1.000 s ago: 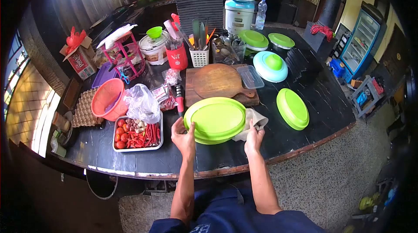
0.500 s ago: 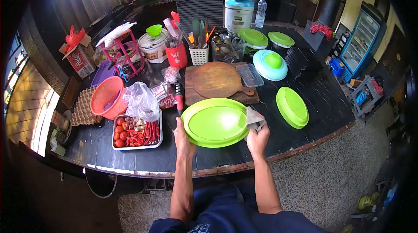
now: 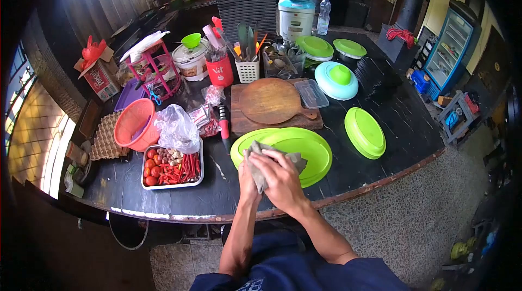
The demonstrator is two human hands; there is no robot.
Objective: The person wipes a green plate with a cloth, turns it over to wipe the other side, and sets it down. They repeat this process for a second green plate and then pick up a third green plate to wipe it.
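Two lime-green oval plates overlap in front of me: one at the left (image 3: 239, 147), the other at the right (image 3: 318, 158). My left hand (image 3: 248, 183) is closed at the near edge of the left plate, its fingers mostly hidden by a grey cloth (image 3: 260, 176). The cloth is bunched under my right hand (image 3: 284, 182), whose fingers press it down beside my left hand. Both hands are close together, and the cloth covers part of both plates. Behind the plates lies a round wooden board (image 3: 270, 99) on a thicker rectangular board (image 3: 239, 122).
To the left stand a metal tray (image 3: 171, 185) of tomatoes and red chillies, a plastic bag (image 3: 178, 128) and an orange basket (image 3: 132, 139). Another green oval plate (image 3: 364, 133) lies at the right. A knife with a red handle (image 3: 223, 122) is left of the boards.
My right hand has moved left with the cloth, from the plate's right end to beside my left hand. My left hand has shifted slightly right. A second plate's right part now shows.
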